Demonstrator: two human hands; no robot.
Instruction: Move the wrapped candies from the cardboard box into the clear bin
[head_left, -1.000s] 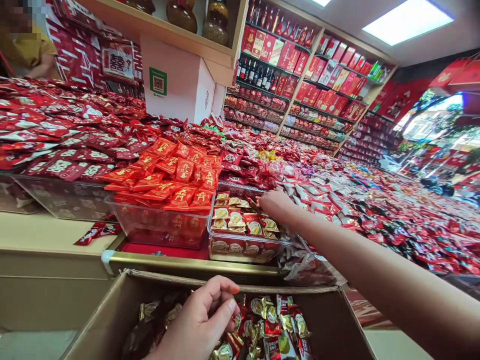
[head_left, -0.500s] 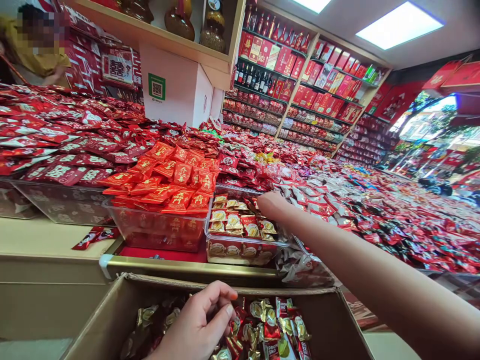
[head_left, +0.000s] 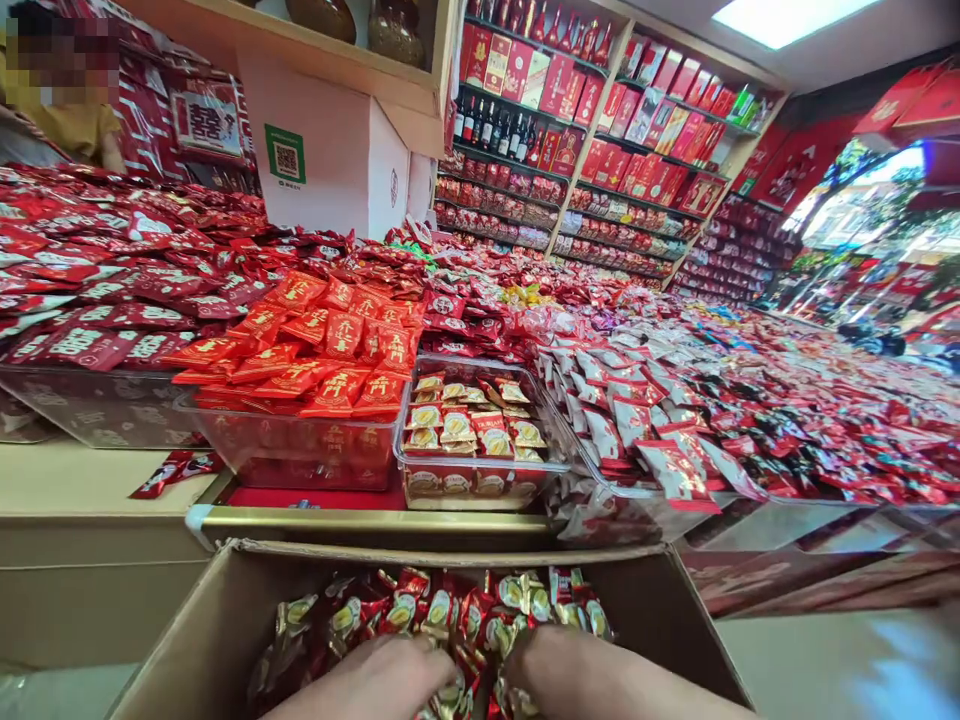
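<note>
red-and-gold wrapped candies (head_left: 442, 605) lie around and just beyond the fingers of the left hand (head_left: 397, 672) and right hand (head_left: 559, 665), both down inside a brown cardboard box (head_left: 652, 620). the fingertips are hidden, so i cannot tell whether they are spread, pressed together or pinching a candy. beyond the fingers, outside the box, a clear plastic bin (head_left: 484, 463) holds similar candies (head_left: 457, 427), with bright red packets (head_left: 345, 335) heaped to the fingers' left.

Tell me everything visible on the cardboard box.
The box is brown, apparently corrugated cardboard, open-topped, its far rim a bit rough. It stands in front of the gold edge; whether they touch is unclear. Its near side is out of frame. Red-and-gold wrapped candies lie inside; left hand and right hand reach in.
</note>
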